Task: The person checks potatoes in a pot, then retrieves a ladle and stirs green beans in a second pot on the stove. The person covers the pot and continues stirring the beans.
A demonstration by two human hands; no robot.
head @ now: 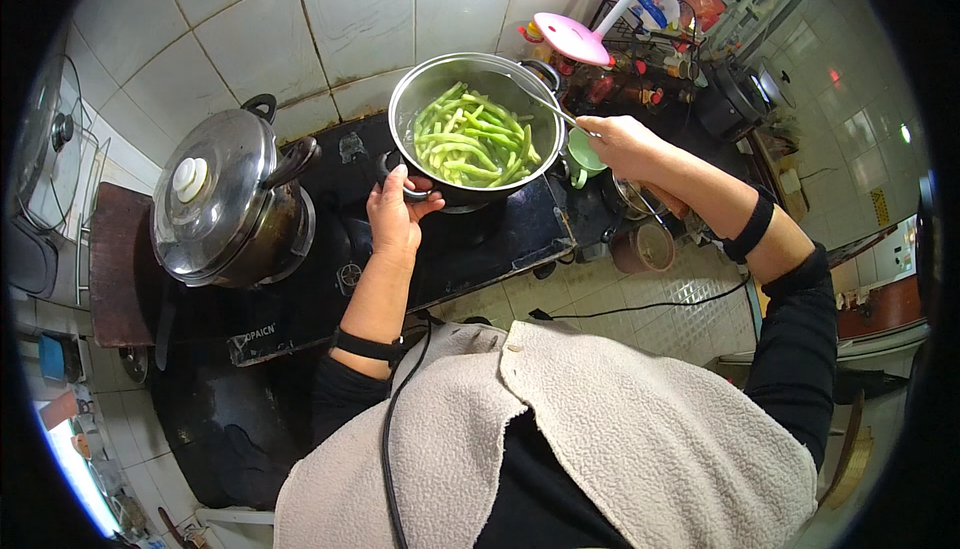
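A two-handled metal pot [401, 140] stands on the black stove [487, 230], close to the tiled wall. Green beans [472, 136] lie in liquid inside it. My left hand [394, 219] grips the pot's black left handle [414, 190], with the thumb over it. In my right hand [626, 147] is the thin handle of a metal utensil [555, 107], which slants over the pot's right rim. The utensil's working end is hard to make out against the pot's inner wall. Just below that hand, a light green cup [583, 159] sits beside the pot.
A lidded steel pot [225, 189] with black handles occupies the stove's left side. Left of it is a dark red-brown board [120, 264]. Bottles [600, 87] and a rack stand at the back right, beneath a pink disc [574, 37] on a white stem. A black cable [652, 309] crosses the right side.
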